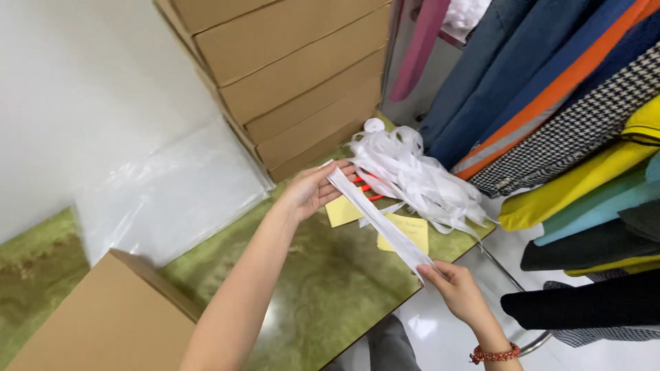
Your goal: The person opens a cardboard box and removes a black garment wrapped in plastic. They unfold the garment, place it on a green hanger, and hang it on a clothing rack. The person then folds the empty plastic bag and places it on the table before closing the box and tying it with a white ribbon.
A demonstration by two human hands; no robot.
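A long white paper strip (380, 222) is stretched diagonally over the green marbled table (323, 288). My left hand (313, 190) pinches its upper end near a heap of white strips (412, 172). My right hand (457, 288), with a red bead bracelet on the wrist, grips the lower end at the table's edge. Under the strip lie two yellow notes (407, 231). Something red (371, 187) peeks out beneath the heap, mostly hidden.
Stacked flat cardboard boxes (295, 75) stand at the back. A cardboard box (103, 323) sits at the front left, with clear plastic bags (172, 185) behind it. Hanging clothes in many colours (570, 117) fill the right side on a rack.
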